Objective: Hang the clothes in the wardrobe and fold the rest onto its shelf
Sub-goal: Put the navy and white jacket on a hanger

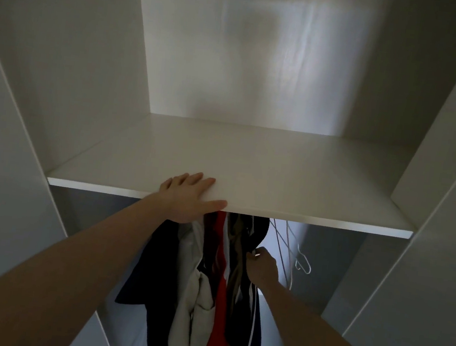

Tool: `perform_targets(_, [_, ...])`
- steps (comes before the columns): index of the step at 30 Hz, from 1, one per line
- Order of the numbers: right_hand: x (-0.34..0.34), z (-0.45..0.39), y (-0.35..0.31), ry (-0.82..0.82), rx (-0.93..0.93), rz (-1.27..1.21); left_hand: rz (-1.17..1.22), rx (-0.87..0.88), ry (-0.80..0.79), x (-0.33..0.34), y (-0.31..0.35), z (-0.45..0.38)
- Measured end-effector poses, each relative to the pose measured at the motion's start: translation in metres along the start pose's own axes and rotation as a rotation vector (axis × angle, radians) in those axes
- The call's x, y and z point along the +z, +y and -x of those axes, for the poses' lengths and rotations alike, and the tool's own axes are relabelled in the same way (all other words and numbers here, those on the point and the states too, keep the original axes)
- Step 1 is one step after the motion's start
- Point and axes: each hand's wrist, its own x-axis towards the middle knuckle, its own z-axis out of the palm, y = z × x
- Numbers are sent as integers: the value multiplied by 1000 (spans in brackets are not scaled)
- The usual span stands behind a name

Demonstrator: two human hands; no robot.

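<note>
Below, right hand (263, 268) fingers (254, 254) pinch the dark garment (254, 232) under the shelf (277, 178).

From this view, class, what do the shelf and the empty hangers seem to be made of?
Shelf: probably laminated board, going by its flat, smooth, matte white face and thin square front edge.
Hangers: likely wire, possibly coated, since they are thin, pale, bent rods with a hooked loop; the dim light leaves the finish uncertain.

I see the white wardrobe (436, 156) open, its white shelf (250, 169) spanning the full width. Below the shelf's front edge, clothes (207, 293) hang bunched together: navy, cream, red, olive and dark striped garments. Right of them hang bare wire hangers (300, 259).
</note>
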Motion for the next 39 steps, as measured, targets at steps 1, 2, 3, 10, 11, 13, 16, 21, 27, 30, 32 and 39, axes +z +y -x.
perform_targets(1, [0, 4, 5, 3, -12, -13, 0, 1, 5, 0, 0, 0])
perform_targets(2, [-1, 9, 11, 11, -29, -19, -1, 1, 9, 0, 1, 1])
perform_targets(3, [-2, 14, 18, 21, -49, -29, -2, 2, 11, 0, 1, 1])
perform_targets(10, [-47, 34, 60, 255, -127, -12, -11, 11, 32, 1, 1, 3])
perform_targets(11, [-58, 32, 62, 269, -108, 0, -13, 12, 33, 1, 1, 3])
perform_targets(13, [-76, 26, 65, 264, -72, 41, -16, 14, 34, 1, 1, 3])
perform_targets(16, [-91, 14, 63, 198, -22, 98, -10, 16, 29, 0, 1, 3])
perform_targets(21, [-84, 0, 52, 71, 65, 193, -17, 11, 21, -1, 1, 3])
perform_targets(27, [-62, -23, 41, 38, 100, 167, -32, 21, 18, 2, -2, 0])
perform_targets(30, [-55, -30, 35, 13, 154, 102, -23, 33, 5, 1, -5, -1])
perform_targets(32, [-52, -31, 30, -46, 171, 44, -25, 34, -1, 1, -6, -2])
perform_targets(39, [-60, -32, 25, 81, 226, -95, 26, 10, 35, 6, -9, -6])
